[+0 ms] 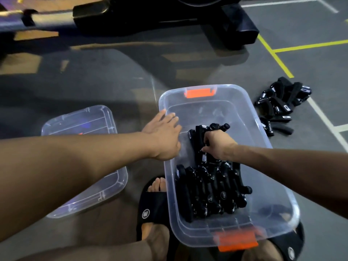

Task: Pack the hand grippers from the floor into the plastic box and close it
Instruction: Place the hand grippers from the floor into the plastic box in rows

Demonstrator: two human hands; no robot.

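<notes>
A clear plastic box with orange latches stands open on the floor between my feet. Several black hand grippers lie in a row in its near half. My right hand is inside the box, shut on a bunch of hand grippers held just above the row. My left hand rests flat on the box's left rim, fingers spread, holding nothing. A pile of hand grippers lies on the floor to the right of the box. The clear lid lies on the floor to the left.
Black gym equipment stands on the floor beyond the box. Yellow and white lines mark the grey floor at the right. My feet in black slippers sit at the box's near corners.
</notes>
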